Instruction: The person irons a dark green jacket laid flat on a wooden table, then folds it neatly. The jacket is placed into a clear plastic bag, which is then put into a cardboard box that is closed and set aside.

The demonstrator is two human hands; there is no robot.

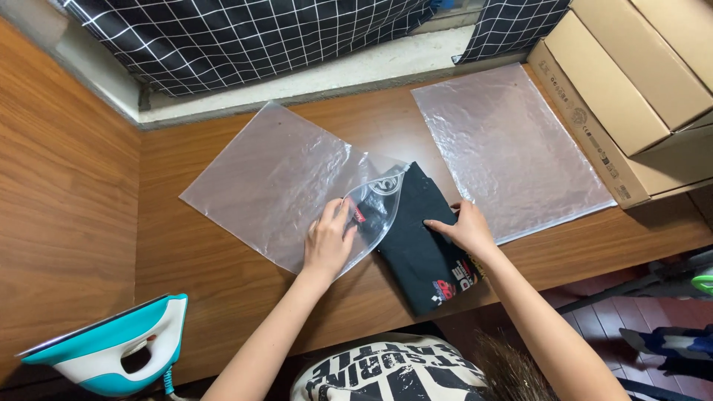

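A folded black garment [420, 236] with a printed patch lies on the wooden table [223, 267], its far end partly inside the mouth of a clear plastic bag [275, 178]. My left hand [329, 241] presses and grips the bag's open edge beside the garment. My right hand [466, 227] rests flat on the garment's right side, fingers pointing left toward the bag.
A second clear plastic bag [505, 145] lies flat to the right. Cardboard boxes [631, 89] are stacked at the far right. A teal and white iron [111, 349] stands at the near left. A black checked cloth [245, 37] hangs along the back.
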